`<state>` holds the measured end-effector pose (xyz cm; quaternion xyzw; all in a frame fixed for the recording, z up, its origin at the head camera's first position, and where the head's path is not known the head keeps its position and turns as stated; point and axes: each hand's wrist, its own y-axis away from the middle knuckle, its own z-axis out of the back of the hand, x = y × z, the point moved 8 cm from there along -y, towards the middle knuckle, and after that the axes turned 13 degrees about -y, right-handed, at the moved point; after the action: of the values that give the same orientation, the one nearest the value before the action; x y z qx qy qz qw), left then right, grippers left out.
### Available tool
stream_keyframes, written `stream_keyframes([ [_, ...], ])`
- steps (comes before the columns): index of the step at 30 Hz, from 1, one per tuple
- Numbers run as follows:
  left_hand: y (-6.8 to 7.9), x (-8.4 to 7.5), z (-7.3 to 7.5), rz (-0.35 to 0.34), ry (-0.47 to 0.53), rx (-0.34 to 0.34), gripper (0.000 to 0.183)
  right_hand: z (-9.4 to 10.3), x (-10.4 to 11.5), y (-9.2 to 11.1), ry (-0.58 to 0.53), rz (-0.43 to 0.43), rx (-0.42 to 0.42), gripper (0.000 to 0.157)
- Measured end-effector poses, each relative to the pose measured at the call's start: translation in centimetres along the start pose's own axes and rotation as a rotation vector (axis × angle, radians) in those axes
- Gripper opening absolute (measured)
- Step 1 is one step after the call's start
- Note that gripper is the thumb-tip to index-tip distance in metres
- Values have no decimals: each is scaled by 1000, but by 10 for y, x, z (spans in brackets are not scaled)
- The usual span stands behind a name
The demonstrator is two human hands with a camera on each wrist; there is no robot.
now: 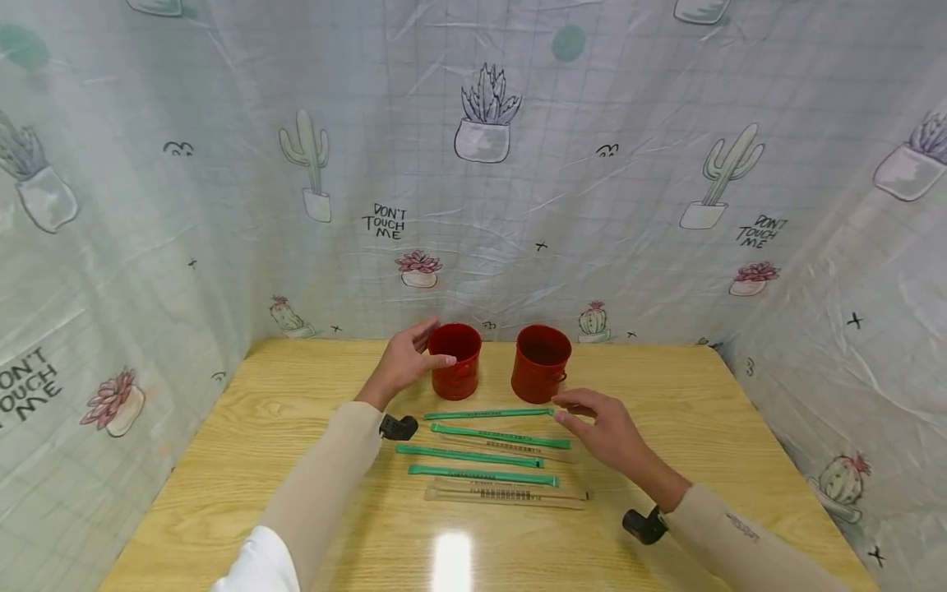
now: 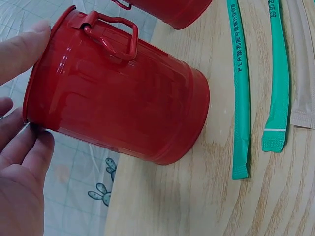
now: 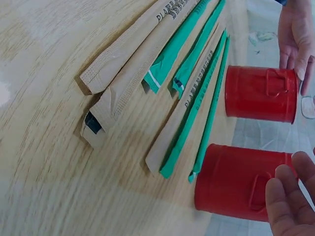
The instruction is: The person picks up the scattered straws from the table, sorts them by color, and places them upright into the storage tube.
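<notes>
Two red metal buckets with small wire handles stand side by side toward the back of the table. My left hand (image 1: 405,362) is at the left red bucket (image 2: 118,93), its thumb on the rim and its fingers round the other side of the rim. My right hand (image 1: 605,426) hovers near the right red bucket (image 1: 534,382), fingers loosely extended and holding nothing. In the right wrist view its fingertips overlap that bucket's upper part. In front of the buckets lie several paper-wrapped straws, such as a green straw (image 1: 488,413) and a brown straw (image 1: 510,495).
The wooden table (image 1: 296,460) reaches back to a grey curtain (image 1: 355,148) printed with cacti, which also hangs along both sides. Wrist cameras are strapped on both forearms, including a black camera (image 1: 644,524) on the right one.
</notes>
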<state>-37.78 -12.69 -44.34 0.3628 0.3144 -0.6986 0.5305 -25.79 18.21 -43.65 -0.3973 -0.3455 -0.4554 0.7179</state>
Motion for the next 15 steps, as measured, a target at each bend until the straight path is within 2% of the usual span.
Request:
stream_keyframes([
  [7,-1,1,0,2,0,13,88,-3,-11,-4,-41,-76,-15,25],
  [15,-1,2,0,17,-29,16,83,-8,-22,-9,-70,-106,-16,23],
])
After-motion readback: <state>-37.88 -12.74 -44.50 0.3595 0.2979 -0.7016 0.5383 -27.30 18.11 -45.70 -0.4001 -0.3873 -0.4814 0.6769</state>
